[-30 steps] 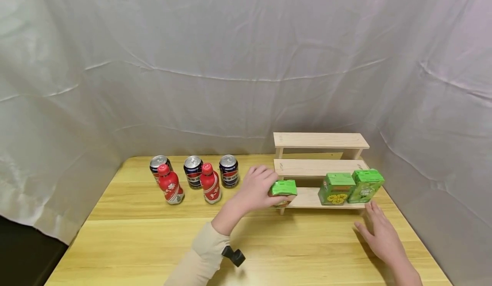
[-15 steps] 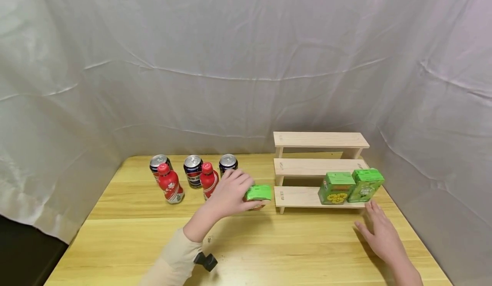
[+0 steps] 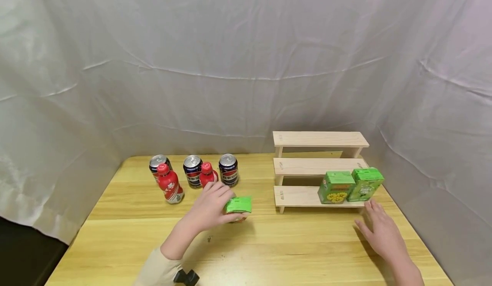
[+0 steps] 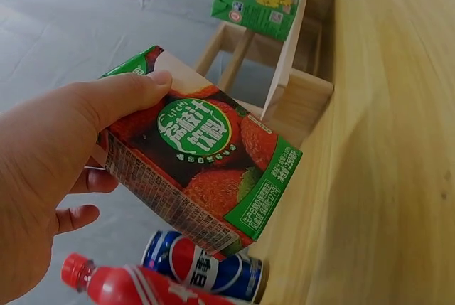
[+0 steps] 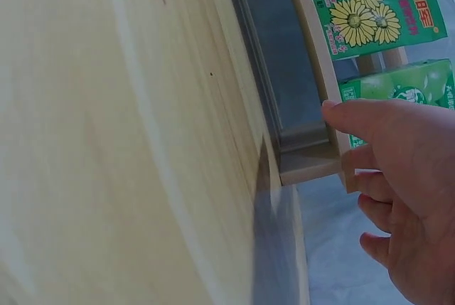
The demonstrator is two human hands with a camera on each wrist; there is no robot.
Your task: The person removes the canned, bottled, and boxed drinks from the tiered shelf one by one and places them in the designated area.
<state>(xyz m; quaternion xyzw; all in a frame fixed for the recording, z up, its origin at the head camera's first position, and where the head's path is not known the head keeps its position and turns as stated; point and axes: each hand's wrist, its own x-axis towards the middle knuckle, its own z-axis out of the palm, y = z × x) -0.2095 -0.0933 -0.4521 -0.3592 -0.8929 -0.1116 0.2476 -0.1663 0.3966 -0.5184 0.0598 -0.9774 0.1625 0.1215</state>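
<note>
My left hand point(image 3: 209, 207) grips a litchi juice box point(image 4: 206, 148) with a green top, thumb across its printed face. In the head view the box overlaps the wooden table, left of a three-step wooden shelf point(image 3: 296, 197). A green juice box with yellow flowers point(image 3: 337, 187) stands on the shelf's lowest step, with a lighter green juice box point(image 3: 366, 185) to its right. My right hand point(image 3: 384, 234) is at the right front corner of that step, fingers loosely extended. In the right wrist view its thumb tip point(image 5: 330, 106) lies right at the board's edge.
Dark blue cola cans point(image 3: 229, 170) stand in a row at the back left. Two red bottles point(image 3: 171, 184) are in front of them, one partly hidden by my left hand. Grey cloth point(image 3: 246, 72) hangs behind the table point(image 3: 292, 247) and on both sides.
My left hand has carried the litchi juice box left and toward me, away from the lowest step's left end. My right hand and the two boxes on the shelf have stayed put.
</note>
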